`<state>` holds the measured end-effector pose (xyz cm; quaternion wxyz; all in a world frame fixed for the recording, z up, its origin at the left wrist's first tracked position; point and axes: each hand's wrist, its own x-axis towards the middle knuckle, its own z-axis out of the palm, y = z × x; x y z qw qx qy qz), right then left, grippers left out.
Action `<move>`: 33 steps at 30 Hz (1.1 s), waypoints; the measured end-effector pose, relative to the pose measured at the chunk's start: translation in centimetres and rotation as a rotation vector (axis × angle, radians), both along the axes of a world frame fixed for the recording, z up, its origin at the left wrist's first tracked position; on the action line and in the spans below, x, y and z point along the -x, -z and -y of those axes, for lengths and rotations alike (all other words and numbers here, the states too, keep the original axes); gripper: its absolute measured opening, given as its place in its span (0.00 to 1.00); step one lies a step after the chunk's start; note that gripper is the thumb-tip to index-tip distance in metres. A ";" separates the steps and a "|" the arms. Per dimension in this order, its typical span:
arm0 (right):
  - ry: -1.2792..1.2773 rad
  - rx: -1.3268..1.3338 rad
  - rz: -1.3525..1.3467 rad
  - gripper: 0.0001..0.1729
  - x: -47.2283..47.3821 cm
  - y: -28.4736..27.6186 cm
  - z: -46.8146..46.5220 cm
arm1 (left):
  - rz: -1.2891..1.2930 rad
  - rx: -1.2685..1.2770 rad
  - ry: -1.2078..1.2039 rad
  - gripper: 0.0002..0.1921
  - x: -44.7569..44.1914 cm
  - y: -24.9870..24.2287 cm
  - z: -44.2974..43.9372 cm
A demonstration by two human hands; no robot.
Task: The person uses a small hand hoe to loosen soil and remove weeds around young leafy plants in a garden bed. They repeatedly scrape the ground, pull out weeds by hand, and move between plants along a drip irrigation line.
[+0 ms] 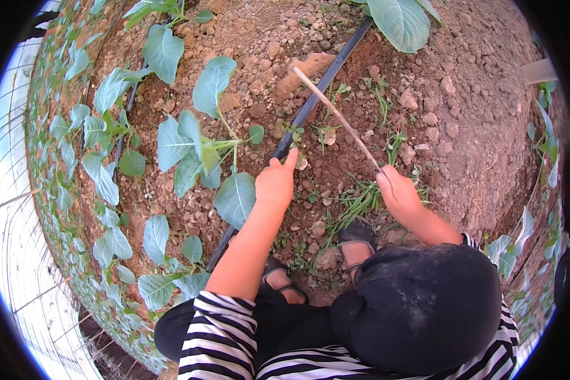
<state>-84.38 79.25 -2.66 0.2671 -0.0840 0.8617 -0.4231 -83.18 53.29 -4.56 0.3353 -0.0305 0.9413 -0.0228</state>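
Note:
My right hand (401, 197) grips the thin wooden handle (344, 121) of a small hand hoe. Its soil-caked blade (308, 71) is up by the black drip irrigation hose (319, 90). My left hand (275, 183) reaches down over the hose, index finger pointing forward beside a small weed (294, 135). Its curled fingers hide part of the hose, so whether they hold anything is unclear. Just left of that hand grows a young brassica plant (218, 147) with broad blue-green leaves. Uprooted grass (358, 202) lies between my hands, close to my right foot.
More brassica plants (107, 178) stand in rows on the left. Another large-leaved plant (399, 23) is at the top beside the hose. Small weeds (382, 102) and clods (408, 99) dot the soil on the right. My sandalled feet (356, 242) are below my hands.

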 end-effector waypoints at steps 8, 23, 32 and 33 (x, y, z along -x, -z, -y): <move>0.127 -0.012 0.040 0.10 -3.3 -0.1 -2.1 | -0.042 -0.046 0.070 0.09 0.9 4.4 -0.1; 0.227 0.054 0.072 0.09 -3.4 1.6 -2.1 | -0.520 -0.272 -0.099 0.18 5.7 4.0 3.5; 0.247 0.033 0.026 0.10 -3.6 1.5 -1.8 | -0.291 -0.203 -0.040 0.17 7.9 5.4 3.2; 0.255 0.026 0.037 0.10 -3.7 1.5 -2.0 | -0.333 -0.221 -0.085 0.15 7.5 5.6 3.2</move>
